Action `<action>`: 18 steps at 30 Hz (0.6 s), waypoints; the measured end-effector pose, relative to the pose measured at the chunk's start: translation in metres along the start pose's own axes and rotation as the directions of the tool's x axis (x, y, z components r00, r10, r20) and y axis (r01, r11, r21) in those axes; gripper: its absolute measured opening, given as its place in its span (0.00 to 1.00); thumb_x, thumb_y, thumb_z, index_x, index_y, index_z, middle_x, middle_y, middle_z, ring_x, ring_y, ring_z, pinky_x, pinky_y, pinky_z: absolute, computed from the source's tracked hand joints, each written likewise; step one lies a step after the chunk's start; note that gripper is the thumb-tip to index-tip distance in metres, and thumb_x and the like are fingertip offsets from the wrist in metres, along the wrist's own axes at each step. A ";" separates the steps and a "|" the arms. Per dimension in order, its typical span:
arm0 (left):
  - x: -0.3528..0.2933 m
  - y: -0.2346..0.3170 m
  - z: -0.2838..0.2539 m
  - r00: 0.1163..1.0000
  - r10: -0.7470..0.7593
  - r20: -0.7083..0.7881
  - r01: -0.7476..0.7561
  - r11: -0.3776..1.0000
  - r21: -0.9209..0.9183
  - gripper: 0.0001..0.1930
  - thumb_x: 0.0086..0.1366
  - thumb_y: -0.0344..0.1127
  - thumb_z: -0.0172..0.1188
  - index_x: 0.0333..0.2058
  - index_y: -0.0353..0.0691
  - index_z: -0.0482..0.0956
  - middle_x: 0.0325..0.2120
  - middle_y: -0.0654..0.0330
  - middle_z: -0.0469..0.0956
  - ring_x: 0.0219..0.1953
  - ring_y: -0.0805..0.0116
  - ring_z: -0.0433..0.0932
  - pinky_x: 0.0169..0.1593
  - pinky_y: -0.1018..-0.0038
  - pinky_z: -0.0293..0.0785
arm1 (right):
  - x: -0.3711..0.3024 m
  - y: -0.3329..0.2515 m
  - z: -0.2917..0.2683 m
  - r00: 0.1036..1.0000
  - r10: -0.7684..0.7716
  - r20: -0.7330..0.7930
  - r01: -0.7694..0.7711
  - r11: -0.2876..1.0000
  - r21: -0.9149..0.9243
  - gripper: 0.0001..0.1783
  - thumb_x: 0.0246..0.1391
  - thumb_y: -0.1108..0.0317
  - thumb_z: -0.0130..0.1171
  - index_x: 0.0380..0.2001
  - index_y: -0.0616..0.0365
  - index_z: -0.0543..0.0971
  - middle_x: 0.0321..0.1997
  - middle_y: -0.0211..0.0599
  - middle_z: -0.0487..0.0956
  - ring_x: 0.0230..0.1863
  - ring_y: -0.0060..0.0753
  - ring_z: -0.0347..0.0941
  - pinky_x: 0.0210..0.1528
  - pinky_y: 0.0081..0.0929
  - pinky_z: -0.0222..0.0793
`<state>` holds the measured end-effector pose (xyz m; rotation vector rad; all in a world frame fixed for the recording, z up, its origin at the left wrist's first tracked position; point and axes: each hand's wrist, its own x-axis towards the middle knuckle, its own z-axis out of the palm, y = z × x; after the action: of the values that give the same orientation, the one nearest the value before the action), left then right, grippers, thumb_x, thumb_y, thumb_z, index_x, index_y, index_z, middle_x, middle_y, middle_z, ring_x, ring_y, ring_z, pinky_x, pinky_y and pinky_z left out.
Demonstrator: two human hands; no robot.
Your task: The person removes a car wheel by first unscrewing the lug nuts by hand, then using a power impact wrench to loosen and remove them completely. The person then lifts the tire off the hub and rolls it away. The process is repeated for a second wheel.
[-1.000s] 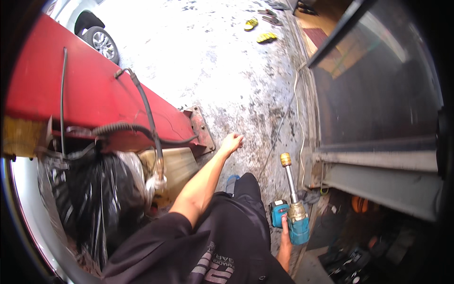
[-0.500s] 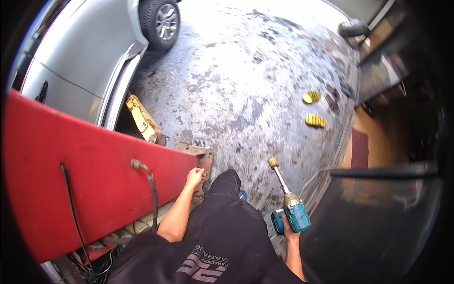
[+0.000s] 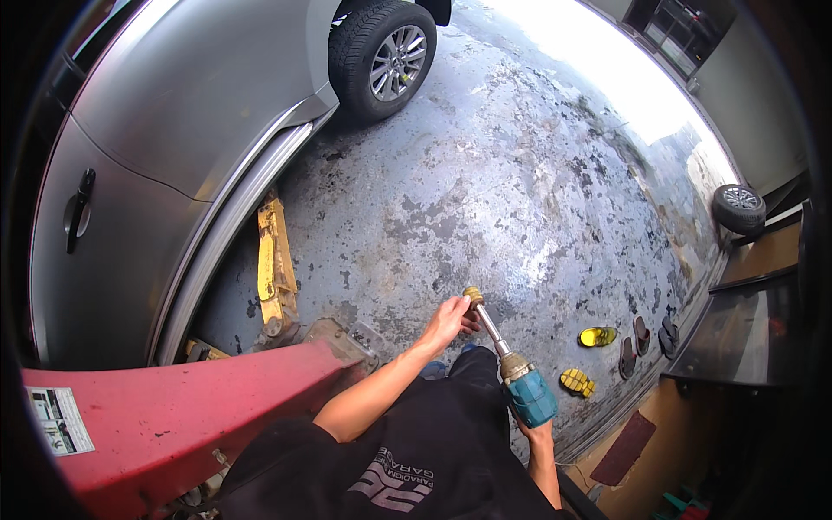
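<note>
A teal cordless impact wrench (image 3: 529, 399) is in my right hand (image 3: 535, 431), whose fingers wrap its grip; the wrench's body partly hides them. From its nose a long silver extension bar (image 3: 491, 328) points up and away to the left. A brass-coloured socket (image 3: 473, 296) sits at the bar's far end. My left hand (image 3: 447, 322) is closed at that socket, its fingertips against the socket's near left side, with the other fingers curled beneath the bar.
A grey car (image 3: 199, 104) with a front wheel (image 3: 390, 61) stands at left, above a yellow lift arm (image 3: 273, 264). A red lift post (image 3: 191, 407) lies close on my left. Yellow shoes (image 3: 597, 336), sandals (image 3: 627, 357) and a loose tyre (image 3: 738, 209) are at right.
My left hand has moved from beside the red post to the socket. The wrench has shifted slightly left in my right hand. My view has turned, showing more of the car.
</note>
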<state>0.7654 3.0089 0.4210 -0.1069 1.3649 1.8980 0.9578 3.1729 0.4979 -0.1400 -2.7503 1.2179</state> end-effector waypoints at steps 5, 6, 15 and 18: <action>0.144 0.099 0.044 0.990 0.036 -0.136 -0.072 0.962 -0.262 0.18 0.69 0.48 0.43 0.42 0.38 0.70 0.30 0.59 0.75 0.31 0.67 0.77 0.35 0.70 0.74 | 0.165 0.061 -0.029 0.969 0.247 0.030 -0.240 0.898 0.370 0.08 0.45 0.71 0.59 0.31 0.60 0.75 0.28 0.35 0.76 0.29 0.30 0.74 0.33 0.26 0.69; 0.176 0.115 0.045 0.981 0.051 -0.188 -0.106 0.949 -0.297 0.18 0.69 0.48 0.44 0.42 0.38 0.70 0.30 0.60 0.74 0.31 0.66 0.77 0.36 0.70 0.74 | 0.204 0.073 -0.033 0.984 0.177 0.023 -0.173 0.920 0.352 0.08 0.45 0.71 0.59 0.32 0.60 0.75 0.29 0.35 0.76 0.29 0.30 0.74 0.33 0.26 0.69; 0.383 0.291 -0.001 0.808 0.145 -0.571 -0.419 0.822 -0.385 0.13 0.67 0.41 0.50 0.43 0.38 0.65 0.30 0.60 0.72 0.29 0.65 0.76 0.33 0.71 0.74 | 0.572 0.106 -0.057 0.862 -0.281 0.421 0.155 0.938 0.309 0.17 0.40 0.69 0.61 0.38 0.60 0.75 0.34 0.42 0.77 0.36 0.45 0.75 0.39 0.33 0.70; 0.461 0.327 -0.033 0.775 0.143 -0.616 -0.475 0.775 -0.417 0.11 0.68 0.39 0.47 0.43 0.41 0.62 0.27 0.62 0.69 0.24 0.69 0.74 0.27 0.73 0.72 | 0.673 0.130 -0.026 0.802 -0.245 0.544 0.080 0.947 0.310 0.22 0.40 0.67 0.62 0.42 0.62 0.73 0.34 0.44 0.76 0.37 0.48 0.75 0.41 0.35 0.70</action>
<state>0.2293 3.1906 0.4365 -0.8277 1.1733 2.6710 0.3011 3.3713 0.4732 0.5890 -2.9211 1.8156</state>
